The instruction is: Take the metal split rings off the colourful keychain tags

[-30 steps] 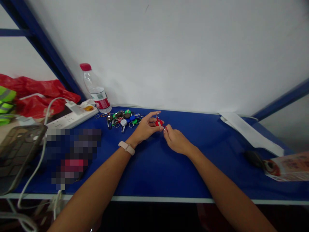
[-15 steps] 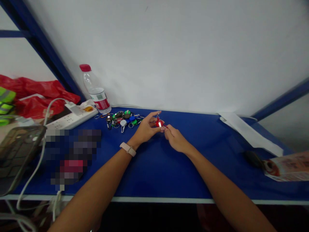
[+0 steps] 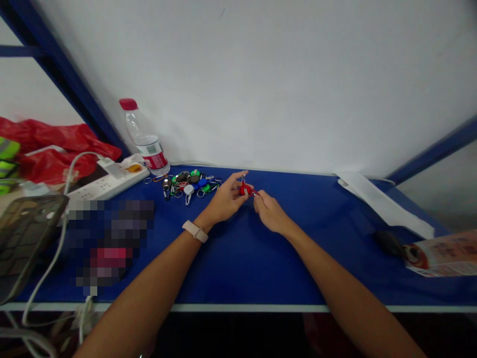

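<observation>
My left hand (image 3: 225, 199) pinches a small red key fob (image 3: 245, 189) between thumb and fingers, and a metal ring stands up from the fob. My right hand (image 3: 270, 213) comes in from the right, its fingertips pinching the fob's right edge. A pale band (image 3: 195, 231) circles my left wrist. Just left of my left hand lies a heap of several colourful key fobs with metal rings and clips (image 3: 188, 185). Both hands rest over the blue table top (image 3: 238, 258).
A water bottle with a red cap (image 3: 147, 136) stands at the wall behind a white power strip (image 3: 110, 183). A red plastic bag (image 3: 55, 146) lies far left, a blurred patch (image 3: 112, 243) near it. White paper (image 3: 383, 204) and a printed box (image 3: 443, 253) lie right.
My right hand has moved slightly up and right along the red fob, and the fob now sits a little higher. The view has shifted slightly.
</observation>
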Motion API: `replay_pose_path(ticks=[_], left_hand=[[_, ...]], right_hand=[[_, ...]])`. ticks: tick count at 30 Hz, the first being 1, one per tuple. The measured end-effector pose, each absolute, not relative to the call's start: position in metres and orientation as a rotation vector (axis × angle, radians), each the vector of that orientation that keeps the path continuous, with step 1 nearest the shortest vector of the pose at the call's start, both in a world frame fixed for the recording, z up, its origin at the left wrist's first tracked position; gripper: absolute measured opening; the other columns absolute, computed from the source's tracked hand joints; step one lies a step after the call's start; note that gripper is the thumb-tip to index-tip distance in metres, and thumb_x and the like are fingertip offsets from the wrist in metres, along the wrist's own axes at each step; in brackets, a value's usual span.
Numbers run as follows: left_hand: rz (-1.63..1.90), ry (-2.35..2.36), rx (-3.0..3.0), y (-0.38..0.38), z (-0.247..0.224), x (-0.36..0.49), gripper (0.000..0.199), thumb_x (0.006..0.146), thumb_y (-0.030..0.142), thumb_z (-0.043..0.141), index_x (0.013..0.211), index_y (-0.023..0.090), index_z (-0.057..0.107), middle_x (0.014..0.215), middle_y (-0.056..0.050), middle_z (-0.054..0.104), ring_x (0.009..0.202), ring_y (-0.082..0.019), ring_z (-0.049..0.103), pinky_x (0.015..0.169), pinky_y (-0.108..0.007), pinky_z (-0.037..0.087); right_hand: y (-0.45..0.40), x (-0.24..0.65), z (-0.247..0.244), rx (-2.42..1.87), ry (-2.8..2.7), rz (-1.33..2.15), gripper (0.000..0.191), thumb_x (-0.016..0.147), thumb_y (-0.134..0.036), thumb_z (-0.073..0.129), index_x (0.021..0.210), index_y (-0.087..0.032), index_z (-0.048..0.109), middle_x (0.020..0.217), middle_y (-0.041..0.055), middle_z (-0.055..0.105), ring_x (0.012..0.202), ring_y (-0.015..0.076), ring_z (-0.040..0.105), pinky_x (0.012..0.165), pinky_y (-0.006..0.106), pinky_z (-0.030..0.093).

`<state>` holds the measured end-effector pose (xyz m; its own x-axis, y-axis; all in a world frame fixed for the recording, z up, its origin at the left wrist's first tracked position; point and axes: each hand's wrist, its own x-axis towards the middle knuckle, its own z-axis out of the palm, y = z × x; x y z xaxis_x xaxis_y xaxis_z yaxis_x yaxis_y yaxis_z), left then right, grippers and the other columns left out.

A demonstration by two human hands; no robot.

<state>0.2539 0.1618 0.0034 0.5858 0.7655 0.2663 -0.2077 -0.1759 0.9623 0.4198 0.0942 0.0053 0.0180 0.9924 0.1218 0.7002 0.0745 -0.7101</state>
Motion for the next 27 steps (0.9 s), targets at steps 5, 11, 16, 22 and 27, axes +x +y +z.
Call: replay_pose_path(ticks=[5,11,16,22,27], left_hand=[[0.935,0.527,1.549,0.1593,0.0059,0.2551,0.065,0.083,0.008,0.07,0.141,0.017,0.044,0.119,-0.014,0.069,0.105,-0.02,0.072,0.097,-0.041,0.057],[0.966,0.508,1.545,0.158,0.002,0.2584,0.063,0.082,0.007,0.071,0.139,0.02,0.048,0.124,-0.014,0.07,0.106,-0.022,0.073,0.1,-0.044,0.057],[0.994,0.513,1.601,0.1558,0.0028,0.2586,0.063,0.082,0.008,0.072,0.14,0.021,0.049,0.121,-0.012,0.072,0.11,-0.024,0.073,0.105,-0.047,0.055],[1.015,0.519,1.705,0.1529,0.0045,0.2599,0.064,0.084,0.01,0.071,0.142,0.019,0.048,0.124,-0.013,0.072,0.114,-0.025,0.072,0.107,-0.047,0.054],[1.091,0.59,1.761,0.1545,0.0024,0.2601,0.064,0.084,0.01,0.07,0.143,0.019,0.048,0.123,-0.013,0.073,0.115,-0.025,0.071,0.108,-0.048,0.054]], right_hand=[[0.0944,0.4193,0.0059,-1.725,-1.724,0.594,0.026,0.101,-0.032,0.03,0.079,-0.024,0.041,0.068,0.0025,0.055,0.063,0.019,0.054,0.065,0.032,0.04],[0.0954,0.4202,0.0031,-1.749,-1.699,0.535,0.026,0.101,-0.032,0.031,0.079,-0.024,0.042,0.068,0.0038,0.057,0.062,0.0193,0.054,0.062,0.031,0.039],[0.0975,0.4206,0.0,-1.739,-1.688,0.518,0.025,0.102,-0.032,0.033,0.08,-0.024,0.042,0.067,0.0028,0.056,0.061,0.0188,0.053,0.062,0.031,0.038],[0.0975,0.4179,0.0008,-1.765,-1.673,0.561,0.023,0.102,-0.029,0.033,0.081,-0.024,0.043,0.073,0.0047,0.059,0.064,0.0196,0.055,0.064,0.032,0.038],[0.0963,0.4169,0.0021,-1.728,-1.691,0.581,0.025,0.101,-0.031,0.033,0.078,-0.024,0.041,0.069,0.0025,0.054,0.063,0.0187,0.052,0.064,0.031,0.038]])
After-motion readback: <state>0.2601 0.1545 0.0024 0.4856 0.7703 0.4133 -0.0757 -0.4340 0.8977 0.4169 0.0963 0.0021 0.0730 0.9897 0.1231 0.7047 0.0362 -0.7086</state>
